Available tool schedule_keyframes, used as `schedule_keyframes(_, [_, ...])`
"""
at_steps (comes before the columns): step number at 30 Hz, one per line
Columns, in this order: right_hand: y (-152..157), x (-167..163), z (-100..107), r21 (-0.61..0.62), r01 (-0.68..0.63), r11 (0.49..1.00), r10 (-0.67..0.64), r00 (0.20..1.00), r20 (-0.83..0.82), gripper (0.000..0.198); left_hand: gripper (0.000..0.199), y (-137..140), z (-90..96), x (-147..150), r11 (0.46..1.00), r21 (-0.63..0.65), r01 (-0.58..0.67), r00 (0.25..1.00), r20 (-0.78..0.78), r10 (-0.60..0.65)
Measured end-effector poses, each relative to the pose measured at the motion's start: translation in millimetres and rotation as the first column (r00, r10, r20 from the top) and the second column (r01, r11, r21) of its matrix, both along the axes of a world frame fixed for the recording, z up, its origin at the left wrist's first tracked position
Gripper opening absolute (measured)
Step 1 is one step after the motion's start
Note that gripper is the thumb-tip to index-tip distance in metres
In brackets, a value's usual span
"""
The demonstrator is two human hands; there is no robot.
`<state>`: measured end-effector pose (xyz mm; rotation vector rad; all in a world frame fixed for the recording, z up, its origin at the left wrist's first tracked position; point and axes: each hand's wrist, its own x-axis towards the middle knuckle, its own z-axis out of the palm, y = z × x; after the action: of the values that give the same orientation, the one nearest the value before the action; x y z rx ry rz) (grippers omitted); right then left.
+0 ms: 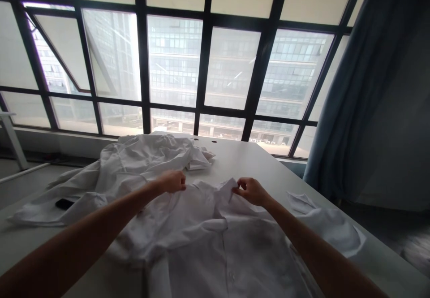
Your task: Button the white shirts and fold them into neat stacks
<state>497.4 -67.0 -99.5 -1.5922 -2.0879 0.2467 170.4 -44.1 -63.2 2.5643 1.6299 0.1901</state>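
A white coat with a buttoned front lies spread over the table in front of me, its collar end away from me. My left hand is closed at the left side of the collar area, pinching the fabric. On the other side, my right hand grips a pointed corner of the collar between thumb and fingers and holds it slightly raised. One sleeve stretches out to the right, partly behind my right forearm. My left forearm hides part of the coat's left side.
A heap of crumpled white clothes lies at the back left of the white table. Among its folds at the left is a small black object. Windows stand behind the table, and a blue curtain hangs at the right.
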Motion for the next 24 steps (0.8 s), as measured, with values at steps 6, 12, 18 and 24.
schedule_keyframes(6, [40, -10, 52, 0.121, 0.220, 0.968, -0.196, 0.963, -0.185, 0.023, 0.026, 51, 56.0, 17, 0.934, 0.284, -0.216, 0.976, 0.051, 0.210])
schedule_keyframes(12, [86, -28, 42, 0.018, 0.435, 0.900, -0.431, 0.896, -0.102, 0.040, 0.031, 91, 38.6, 61, 0.926, 0.269, -0.267, 0.961, 0.008, 0.275])
schedule_keyframes(18, [73, -59, -2, -0.080, 0.232, 0.969, -0.217, 0.962, 0.163, 0.027, 0.027, 71, -26.8, 95, 0.988, 0.150, -0.020, 0.998, -0.059, 0.030])
schedule_keyframes(24, [67, -71, -25, -0.164, 0.158, 0.974, -0.106, 0.952, 0.289, 0.033, 0.033, 48, -78.6, 93, 0.961, 0.192, 0.197, 0.980, -0.066, -0.188])
